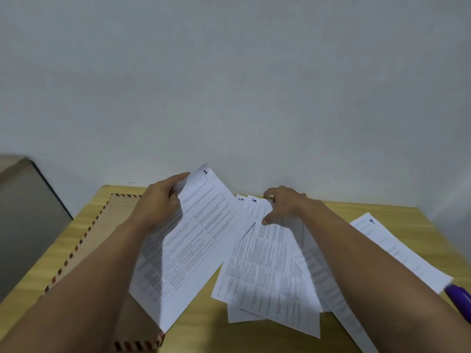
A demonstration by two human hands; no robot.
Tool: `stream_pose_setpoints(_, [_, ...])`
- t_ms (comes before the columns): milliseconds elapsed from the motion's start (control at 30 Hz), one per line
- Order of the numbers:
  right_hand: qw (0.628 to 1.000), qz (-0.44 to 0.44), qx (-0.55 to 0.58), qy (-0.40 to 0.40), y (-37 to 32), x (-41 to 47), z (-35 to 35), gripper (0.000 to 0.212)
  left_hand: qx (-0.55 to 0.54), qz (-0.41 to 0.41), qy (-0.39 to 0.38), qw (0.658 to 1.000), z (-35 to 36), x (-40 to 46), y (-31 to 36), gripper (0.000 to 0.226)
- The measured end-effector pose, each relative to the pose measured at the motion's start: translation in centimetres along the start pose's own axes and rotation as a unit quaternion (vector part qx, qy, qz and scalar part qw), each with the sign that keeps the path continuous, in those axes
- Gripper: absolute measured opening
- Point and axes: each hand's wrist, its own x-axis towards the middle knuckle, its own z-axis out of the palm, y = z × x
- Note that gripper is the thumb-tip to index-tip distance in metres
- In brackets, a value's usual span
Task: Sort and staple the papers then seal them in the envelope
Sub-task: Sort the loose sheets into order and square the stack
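Surface (pixel 331 212): pale wood-grain top carrying every item below — largest element of the scene.
Envelope (pixel 84 240): brown, with a red-and-dark striped border, lying flat at the left and partly under the lifted sheet; judged stiffer than the papers and light, best taken by an edge near its opening.
Loose papers (pixel 267 271): printed sheets fanned across the middle, overlapping, corners numbered by hand; judged thin, floppy and prone to slide over one another — press one down before drawing the next away.
Sheet 4 (pixel 397 248): lies apart at the right, its near end beside a purple object.
Sheet 1 (pixel 193 238): raised off the surface and tilted; likely to sag unless held at a margin.
Left hand (pixel 155 207): fingers curled round the upper left edge of sheet 1, pinching it.
Right hand (pixel 288 205): fingers spread and fairly straight, thumb tip pressing on the fanned papers near their far corners; nothing gripped.
Purple object (pixel 458 299): at the right border, mostly cut off; possibly the stapler, but it cannot be identified.
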Motion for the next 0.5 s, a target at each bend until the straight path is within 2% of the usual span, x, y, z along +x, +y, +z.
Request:
stream_pose_setpoints(233, [1.0, -0.002, 0.01, -0.008, -0.7, 0.3, -0.2, 0.095, -0.004, -0.012, -0.006, 1.0, -0.1, -0.4, -1.5, 0.07])
stream_pose_setpoints(300, [0.999, -0.024, 0.033, 0.026, -1.3, 0.7, 0.2, 0.08, -0.001, -0.01, -0.007, 1.0, 0.0, -0.4, -1.8, 0.07])
stream_pose_setpoints(400, [0.99, -0.065, 0.058, 0.107, -2.7, 1.5, 1.2, 0.045, -0.007, -0.005, -0.011, 1.0, 0.1, -0.3, -2.2, 0.071])
stream_pose_setpoints(500, [0.988, -0.084, 0.051, 0.12, -4.4, 2.2, 1.9, 0.035, -0.012, 0.001, -0.016, 1.0, 0.3, -0.3, -2.4, 0.071])
